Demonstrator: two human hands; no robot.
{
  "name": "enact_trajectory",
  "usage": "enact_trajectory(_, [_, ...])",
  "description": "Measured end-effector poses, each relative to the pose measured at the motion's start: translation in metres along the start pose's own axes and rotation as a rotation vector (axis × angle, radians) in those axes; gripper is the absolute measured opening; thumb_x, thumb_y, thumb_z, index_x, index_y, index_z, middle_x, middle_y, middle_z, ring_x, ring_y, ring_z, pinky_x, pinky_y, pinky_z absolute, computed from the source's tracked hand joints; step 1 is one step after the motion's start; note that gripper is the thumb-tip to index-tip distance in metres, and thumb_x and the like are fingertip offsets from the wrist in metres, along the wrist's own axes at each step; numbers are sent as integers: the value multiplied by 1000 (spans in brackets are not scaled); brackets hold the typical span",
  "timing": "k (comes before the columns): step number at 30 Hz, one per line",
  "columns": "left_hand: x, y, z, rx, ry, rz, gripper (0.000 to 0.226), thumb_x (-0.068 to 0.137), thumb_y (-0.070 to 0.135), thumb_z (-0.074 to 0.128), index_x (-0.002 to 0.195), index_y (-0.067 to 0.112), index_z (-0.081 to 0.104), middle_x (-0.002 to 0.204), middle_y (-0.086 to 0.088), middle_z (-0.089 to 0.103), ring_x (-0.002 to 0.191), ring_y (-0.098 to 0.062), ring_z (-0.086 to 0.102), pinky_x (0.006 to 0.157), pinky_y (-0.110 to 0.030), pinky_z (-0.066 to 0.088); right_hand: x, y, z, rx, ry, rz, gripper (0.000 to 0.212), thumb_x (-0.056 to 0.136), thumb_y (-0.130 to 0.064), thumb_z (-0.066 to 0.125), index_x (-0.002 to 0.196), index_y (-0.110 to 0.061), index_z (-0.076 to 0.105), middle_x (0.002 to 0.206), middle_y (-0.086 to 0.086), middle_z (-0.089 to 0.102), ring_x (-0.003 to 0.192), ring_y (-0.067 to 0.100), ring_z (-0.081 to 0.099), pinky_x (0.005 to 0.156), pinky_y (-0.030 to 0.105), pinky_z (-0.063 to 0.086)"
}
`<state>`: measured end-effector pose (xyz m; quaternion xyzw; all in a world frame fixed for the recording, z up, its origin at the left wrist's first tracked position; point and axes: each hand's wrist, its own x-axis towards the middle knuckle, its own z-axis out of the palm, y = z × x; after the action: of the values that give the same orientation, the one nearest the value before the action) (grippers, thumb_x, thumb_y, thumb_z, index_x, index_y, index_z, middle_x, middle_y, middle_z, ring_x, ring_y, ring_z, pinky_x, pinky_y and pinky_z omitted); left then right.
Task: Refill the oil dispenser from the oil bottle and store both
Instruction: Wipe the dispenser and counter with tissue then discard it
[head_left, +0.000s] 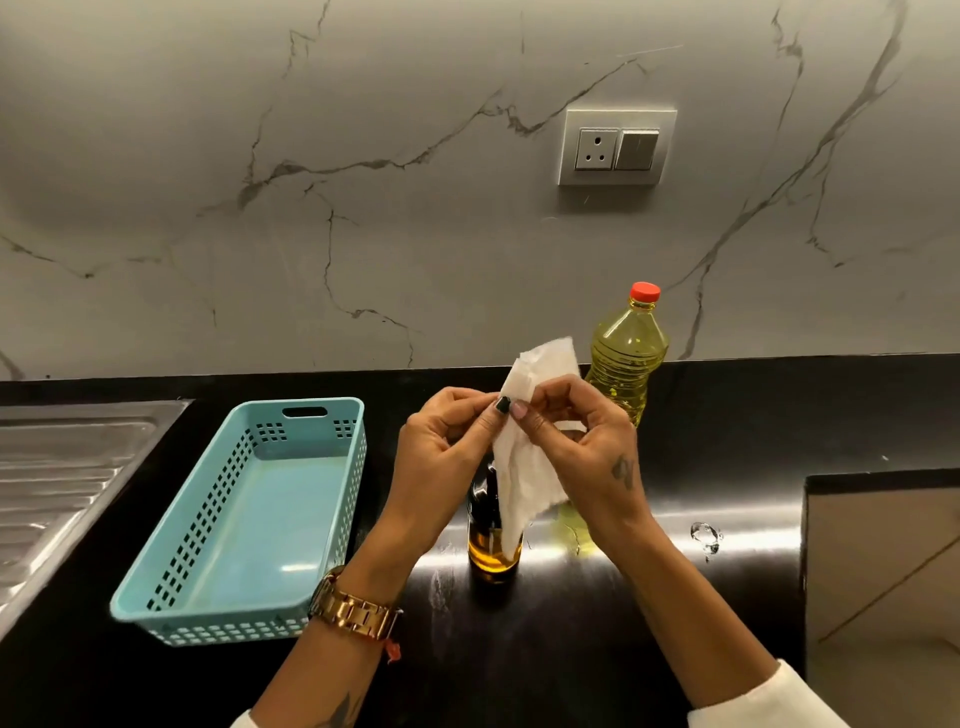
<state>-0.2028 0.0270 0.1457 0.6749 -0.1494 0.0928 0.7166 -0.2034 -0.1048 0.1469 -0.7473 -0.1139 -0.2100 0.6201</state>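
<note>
Dispenser (492, 540), likely slick glass best gripped round the body, is stood on the counter (727, 415) beneath a tissue (524, 467) pinched by left hand (447, 441) and right hand (582, 441).

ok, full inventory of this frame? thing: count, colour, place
oil bottle: 1, yellow oil, red cap on, upright at back of counter by wall
dispenser: 1, dark glass, amber oil low, on counter under the hands, top hidden
tissue: 1, white, held above dispenser
basket: 1, light blue, on counter left of dispenser
puddle: 1, yellowish, on counter right of dispenser
droplets: 1 patch, clear, counter further right
counter: 1, black
drainboard: 1, steel, far left
socket plate: 1, white, on marble wall
watch: 1, gold, left wrist
left hand: fingers pinch tissue
right hand: fingers pinch tissue
</note>
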Motion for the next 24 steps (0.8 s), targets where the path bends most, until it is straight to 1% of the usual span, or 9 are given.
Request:
enact_trajectory(3, [-1, -2, 1, -4, -16, -10, 15, 85, 12, 56, 91, 23, 65, 90, 4, 66, 84, -3, 67, 66, -14, 52, -2, 4, -3, 112, -46, 110, 15, 70, -38, 65, 78, -27, 60, 86, 2, 66, 88, 21, 65, 79, 38, 56])
enact_trajectory(5, [-1, -4, 1, -58, -19, -57, 15, 85, 12, 55, 91, 23, 64, 81, 12, 71, 82, -3, 68, 64, -14, 52, -3, 5, -5, 224, -72, 173, 17, 71, -33, 65, 79, -20, 59, 91, 11, 67, 92, 29, 66, 82, 43, 56])
enact_trajectory(8, [0, -9, 1, -58, -77, -119, 12, 84, 19, 56, 95, 21, 61, 82, 14, 71, 86, -9, 69, 69, -21, 55, -2, 6, -11, 423, -68, 224, 15, 73, -18, 64, 81, -11, 53, 83, 2, 71, 85, 21, 70, 73, 33, 59])
enact_trajectory(12, [1, -11, 1, -82, -137, -153, 17, 82, 24, 55, 98, 18, 56, 91, 9, 69, 90, -14, 69, 71, -27, 57, -3, 8, -12, 480, -7, 231, 12, 76, -8, 63, 79, -8, 51, 71, -6, 70, 76, 13, 71, 62, 23, 57])
enact_trajectory(15, [2, -10, 2, -56, -133, -141, 23, 77, 27, 59, 98, 19, 56, 98, -2, 68, 93, -17, 68, 73, -28, 57, -5, 11, -12, 441, 22, 225, 22, 68, -14, 68, 85, -14, 53, 78, -5, 70, 80, 15, 70, 65, 25, 57])
enact_trajectory(18, [9, -12, 7, -49, -127, -131, 31, 79, 14, 64, 107, 23, 55, 104, -2, 68, 97, -14, 67, 81, -30, 57, -5, 18, -16, 336, 29, 213, 36, 67, -18, 71, 98, -25, 56, 90, -5, 71, 87, 13, 70, 70, 25, 57])
enact_trajectory(21, [9, -13, 8, -41, -104, -102, 43, 74, 17, 66, 112, 33, 53, 99, 3, 69, 94, -10, 68, 78, -26, 57, -8, 24, -19, 67, 11, 101, 46, 71, -24, 73, 109, -39, 54, 106, -6, 64, 95, 7, 65, 71, 18, 55])
enact_trajectory(23, [9, -15, 8, -16, -111, -77, 37, 72, 21, 65, 107, 32, 57, 96, 4, 70, 93, -11, 68, 78, -27, 57, -8, 25, -20, -35, -46, 29, 53, 72, -33, 69, 117, -49, 47, 115, -7, 56, 103, 7, 60, 74, 17, 55])
enact_trajectory(24, [9, -17, 9, -1, -111, -67, 31, 75, 18, 65, 103, 29, 61, 95, 3, 71, 92, -13, 69, 79, -30, 57, -7, 25, -20, -10, -90, 24, 54, 74, -33, 67, 118, -54, 46, 120, -6, 54, 107, 9, 59, 76, 20, 55])
